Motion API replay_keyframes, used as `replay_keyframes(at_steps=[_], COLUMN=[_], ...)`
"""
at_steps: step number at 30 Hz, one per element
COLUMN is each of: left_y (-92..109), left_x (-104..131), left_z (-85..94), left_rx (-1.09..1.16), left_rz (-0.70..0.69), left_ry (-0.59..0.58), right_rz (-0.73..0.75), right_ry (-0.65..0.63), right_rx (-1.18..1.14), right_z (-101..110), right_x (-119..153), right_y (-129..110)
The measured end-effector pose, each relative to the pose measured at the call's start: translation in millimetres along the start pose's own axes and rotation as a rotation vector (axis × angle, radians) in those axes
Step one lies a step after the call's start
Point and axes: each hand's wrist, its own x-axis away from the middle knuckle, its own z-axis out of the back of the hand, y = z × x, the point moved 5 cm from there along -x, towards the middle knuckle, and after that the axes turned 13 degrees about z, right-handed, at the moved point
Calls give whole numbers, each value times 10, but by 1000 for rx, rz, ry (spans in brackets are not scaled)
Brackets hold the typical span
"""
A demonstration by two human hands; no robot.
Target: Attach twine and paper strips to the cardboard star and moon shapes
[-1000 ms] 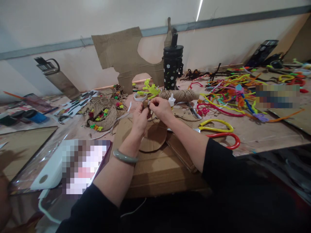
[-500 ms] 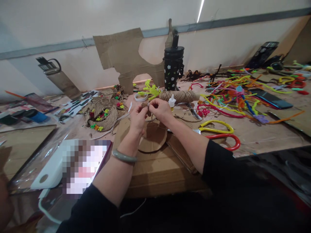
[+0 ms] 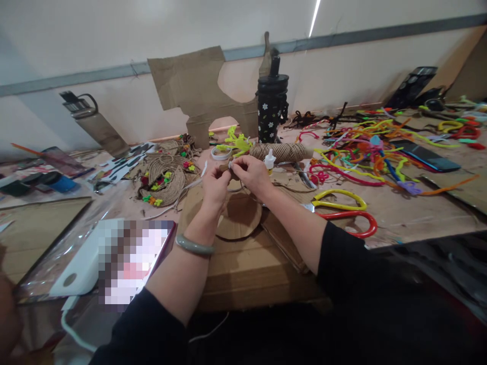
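Note:
My left hand [image 3: 216,185] and my right hand [image 3: 249,175] meet fingertip to fingertip above a round cardboard disc [image 3: 239,215]. Both are closed in a pinch around something small and brownish, mostly hidden by the fingers. A thin loop like twine shows just under them. The disc lies on a larger cardboard piece [image 3: 243,263] at the table's front. Right behind my hands are a spool of jute twine [image 3: 279,151] and a small white-tipped glue bottle [image 3: 270,161]. Scissors with one yellow and one red handle [image 3: 348,215] rest beside my right forearm.
Coiled twine pieces with coloured bits [image 3: 163,177] lie left of my hands. A black flowered bottle [image 3: 273,109] stands behind. Pipe cleaners [image 3: 365,147] spread over the right side. A phone [image 3: 142,263] and white power bank [image 3: 83,263] lie near my left forearm.
My fingertips have shifted slightly against each other, still pinched together. The view has tilted a little; the things on the table stay where they were.

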Motion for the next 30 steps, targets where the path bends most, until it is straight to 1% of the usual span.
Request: replay_keyframes(at_steps=[5, 10, 14, 20, 26, 28, 30], left_y=[2, -7, -31, -7, 17, 11, -1], left_x=[-17, -6, -15, 4, 39, 28, 9], left_z=[7, -6, 8, -13, -40, -23, 8], left_rx=[-84, -114, -108, -75, 7, 6, -10], left_rz=[-118, -154, -122, -104, -20, -1, 13], left_ry=[6, -3, 9, -17, -62, -49, -5], right_rz=[-19, -20, -55, -83, -41, -23, 5], right_ry=[-17, -32, -39, -66, -98, -122, -147], right_rx=[40, 70, 60, -18, -51, -17, 28], right_z=[-19, -16, -6, 3, 15, 7, -4], right_x=[0, 1, -8, -42, -70, -68, -64], right_y=[-21, -34, -32, -12, -8, -12, -22])
